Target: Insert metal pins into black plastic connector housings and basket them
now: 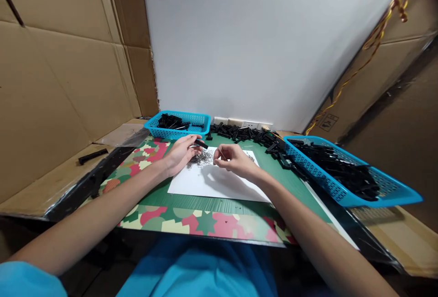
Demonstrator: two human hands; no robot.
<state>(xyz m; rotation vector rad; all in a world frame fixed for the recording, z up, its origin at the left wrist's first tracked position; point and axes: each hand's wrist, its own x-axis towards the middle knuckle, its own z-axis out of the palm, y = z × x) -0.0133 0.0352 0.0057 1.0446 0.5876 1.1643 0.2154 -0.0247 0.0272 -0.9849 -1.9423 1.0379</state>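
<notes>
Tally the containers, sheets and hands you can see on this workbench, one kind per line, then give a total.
Blue baskets: 2, the far basket and the near basket, both holding black parts
White paper sheets: 1, the sheet
Hands: 2, the left hand holding a black part, and the right hand
Total: 5

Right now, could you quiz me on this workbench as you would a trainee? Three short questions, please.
1. True or false: the left hand holds a small black plastic piece.
2. How many blue plastic mesh baskets are there?
3. The pile of tiny grey metal parts lies on: A) white paper sheet B) cardboard C) a basket.

Key: 1 true; 2 two; 3 A.
</notes>
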